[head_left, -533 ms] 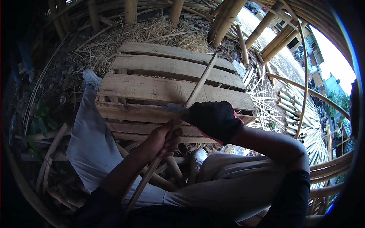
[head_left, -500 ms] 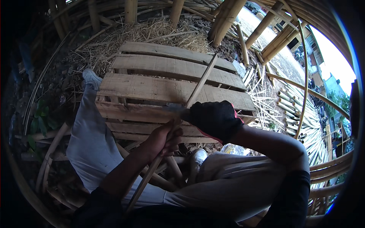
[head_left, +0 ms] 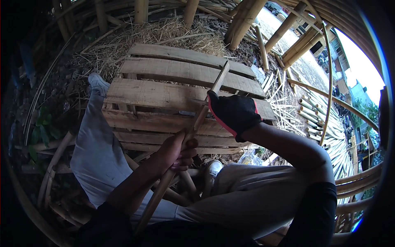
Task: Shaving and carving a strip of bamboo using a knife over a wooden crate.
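The person's bare left grip (head_left: 180, 152) is closed around a long, flat, pale-brown wooden strip (head_left: 219, 79), which slants over the slatted wooden pallet (head_left: 152, 92); its lower end disappears in darkness. The right grip (head_left: 234, 113), black-gloved with red edge, is closed on a thin greyish blade (head_left: 199, 101), whose handle stays hidden.

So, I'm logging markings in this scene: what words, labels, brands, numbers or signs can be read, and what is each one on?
None can be read anywhere in this view.
Wooden pallet, bamboo strip in the left hand, black-and-red gloved right hand: no lettering can be made out.
Thin blade at the right hand, clear plastic on the ground, distant building: too small or blurred to tell.
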`<state>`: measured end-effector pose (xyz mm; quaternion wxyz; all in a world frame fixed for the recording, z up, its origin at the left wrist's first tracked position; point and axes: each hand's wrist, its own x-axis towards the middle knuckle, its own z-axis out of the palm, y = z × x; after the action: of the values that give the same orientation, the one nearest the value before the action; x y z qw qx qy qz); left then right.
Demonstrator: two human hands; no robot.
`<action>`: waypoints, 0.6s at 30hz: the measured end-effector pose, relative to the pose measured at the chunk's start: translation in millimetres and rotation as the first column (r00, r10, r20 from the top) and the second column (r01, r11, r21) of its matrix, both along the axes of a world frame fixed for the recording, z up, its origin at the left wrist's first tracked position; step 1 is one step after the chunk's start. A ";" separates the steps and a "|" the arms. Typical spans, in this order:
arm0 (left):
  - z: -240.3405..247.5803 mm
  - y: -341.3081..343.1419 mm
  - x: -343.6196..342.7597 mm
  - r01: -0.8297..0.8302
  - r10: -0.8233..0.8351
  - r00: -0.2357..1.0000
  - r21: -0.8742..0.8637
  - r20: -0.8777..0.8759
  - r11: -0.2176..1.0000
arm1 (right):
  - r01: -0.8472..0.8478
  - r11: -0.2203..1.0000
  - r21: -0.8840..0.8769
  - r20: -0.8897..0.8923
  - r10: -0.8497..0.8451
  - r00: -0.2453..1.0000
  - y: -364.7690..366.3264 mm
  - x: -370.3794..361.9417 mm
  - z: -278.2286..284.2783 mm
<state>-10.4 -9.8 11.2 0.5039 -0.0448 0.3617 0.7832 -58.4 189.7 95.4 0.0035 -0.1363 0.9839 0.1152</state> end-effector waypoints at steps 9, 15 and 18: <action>-2.9 -5.6 -0.9 0.015 -0.015 1.000 0.015 0.009 1.000 | 0.226 0.952 -0.204 -0.013 -0.234 0.972 39.0 -45.7 -8.1; 0.7 -2.4 0.0 0.029 -0.027 0.999 -0.039 0.032 0.999 | 0.058 0.996 -0.061 -0.195 -0.069 0.978 51.9 -71.2 -4.3; -0.4 -1.6 -6.4 0.048 -0.049 0.997 0.013 0.052 0.999 | 0.235 0.963 -0.132 -0.067 -0.245 0.967 58.8 -83.3 16.2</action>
<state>-16.8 -11.4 10.8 0.5323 -0.0535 0.3449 0.7713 -141.8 248.5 111.6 -0.0315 -0.0110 0.9977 0.0586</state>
